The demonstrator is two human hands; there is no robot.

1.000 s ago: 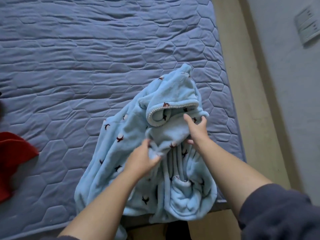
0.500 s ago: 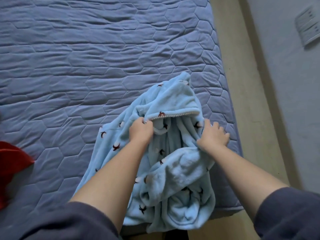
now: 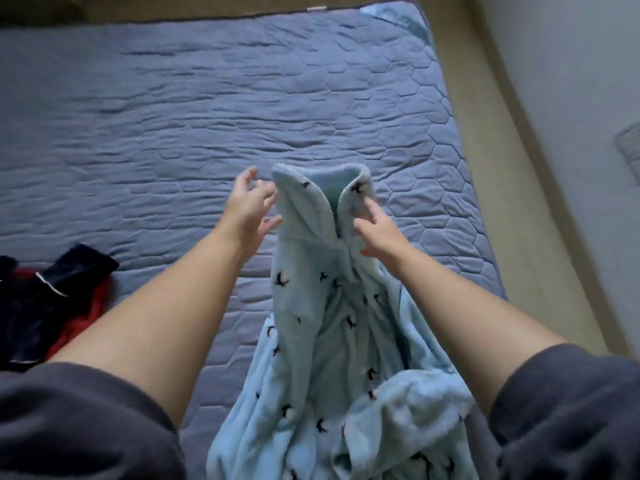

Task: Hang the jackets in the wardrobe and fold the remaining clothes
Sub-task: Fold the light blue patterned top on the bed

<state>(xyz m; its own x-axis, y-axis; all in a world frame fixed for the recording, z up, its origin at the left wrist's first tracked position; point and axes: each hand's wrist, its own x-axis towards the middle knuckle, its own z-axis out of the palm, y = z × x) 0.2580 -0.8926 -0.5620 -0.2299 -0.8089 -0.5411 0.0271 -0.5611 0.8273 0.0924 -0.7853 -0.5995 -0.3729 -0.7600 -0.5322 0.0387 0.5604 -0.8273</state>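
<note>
A light blue fleece jacket (image 3: 308,317) with small dark bird prints is lifted off the blue quilted bed (image 3: 207,116), collar up and its lower part bunched near the bed's front edge. My right hand (image 3: 377,230) pinches the front opening just below the collar. Beside the collar's left edge, my left hand (image 3: 251,206) has its fingers spread and its thumb touching the fleece. How firmly either hand grips is blurred.
A dark garment with white piping (image 3: 45,289) lies on a red one (image 3: 79,323) at the bed's left edge. Along the bed's right side runs a strip of tan floor (image 3: 502,168), with a pale wall (image 3: 571,81) beyond it.
The jacket has been raised from a crumpled heap so that it hangs collar up. Both hands moved up and away from me. The view tilted, showing the dark garment at left.
</note>
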